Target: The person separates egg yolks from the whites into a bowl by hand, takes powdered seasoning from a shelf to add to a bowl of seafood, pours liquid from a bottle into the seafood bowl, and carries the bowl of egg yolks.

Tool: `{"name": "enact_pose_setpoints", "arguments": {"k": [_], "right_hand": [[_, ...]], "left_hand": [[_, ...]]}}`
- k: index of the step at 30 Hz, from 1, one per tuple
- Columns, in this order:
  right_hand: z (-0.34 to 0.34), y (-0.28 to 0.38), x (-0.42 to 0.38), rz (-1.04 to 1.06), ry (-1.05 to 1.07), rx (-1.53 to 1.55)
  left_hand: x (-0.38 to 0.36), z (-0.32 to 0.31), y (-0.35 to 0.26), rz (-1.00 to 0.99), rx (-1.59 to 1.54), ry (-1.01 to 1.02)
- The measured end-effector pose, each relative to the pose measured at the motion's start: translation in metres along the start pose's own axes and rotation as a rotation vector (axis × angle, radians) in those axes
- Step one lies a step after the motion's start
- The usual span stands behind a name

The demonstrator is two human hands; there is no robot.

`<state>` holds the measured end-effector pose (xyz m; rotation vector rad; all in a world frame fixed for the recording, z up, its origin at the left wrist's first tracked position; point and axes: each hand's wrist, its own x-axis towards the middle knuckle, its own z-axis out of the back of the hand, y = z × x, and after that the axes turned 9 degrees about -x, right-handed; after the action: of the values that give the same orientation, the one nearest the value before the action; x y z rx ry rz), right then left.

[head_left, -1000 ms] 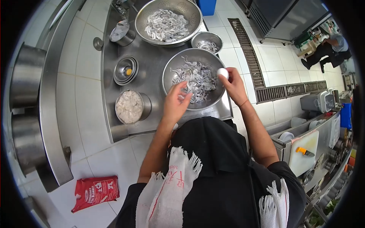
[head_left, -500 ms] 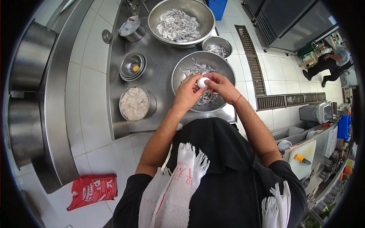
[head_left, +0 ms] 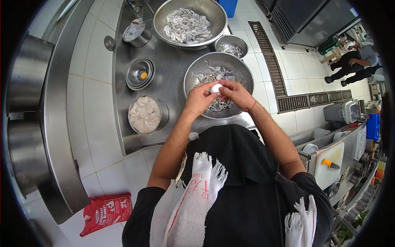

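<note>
Between my two hands I hold a white egg [head_left: 216,88] above a large steel bowl [head_left: 190,70]. My left hand [head_left: 200,99] grips the egg from the left, and my right hand [head_left: 238,95] pinches it from the right, fingers closed around it. Grey-white tentacle pieces [head_left: 214,73] that look like squid or octopus lie in the bowl under my hands, which hide part of them. To the left, a yellow yolk [head_left: 143,75] sits in the top one of some stacked small steel bowls [head_left: 152,74].
A perforated colander [head_left: 220,20] full of tentacles and a smaller bowl [head_left: 243,43] stand behind. At left are a pot of pale pieces [head_left: 145,114] and a bag-topped pot [head_left: 142,39]. A red emergency blanket pack [head_left: 108,213] lies on the floor. Another person [head_left: 360,61] is at far right.
The view has shifted slightly. My fingers have closed further over the egg, so less of it shows. The other person's legs and arm have changed position.
</note>
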<state>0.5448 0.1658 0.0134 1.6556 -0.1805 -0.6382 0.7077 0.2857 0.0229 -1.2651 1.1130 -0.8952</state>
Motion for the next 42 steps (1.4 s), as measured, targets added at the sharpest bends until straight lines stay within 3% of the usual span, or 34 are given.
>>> {"name": "enact_pose_setpoints", "arguments": {"k": [31,42], "right_hand": [[-0.007,-0.007,0.006,0.010,0.014,0.022],[-0.008,-0.015,0.011,-0.007,-0.012,0.031]], "left_hand": [[0.001,0.005,-0.001,0.086,0.007,-0.002],[0.000,0.003,-0.004,0.035,0.221,-0.020]]}}
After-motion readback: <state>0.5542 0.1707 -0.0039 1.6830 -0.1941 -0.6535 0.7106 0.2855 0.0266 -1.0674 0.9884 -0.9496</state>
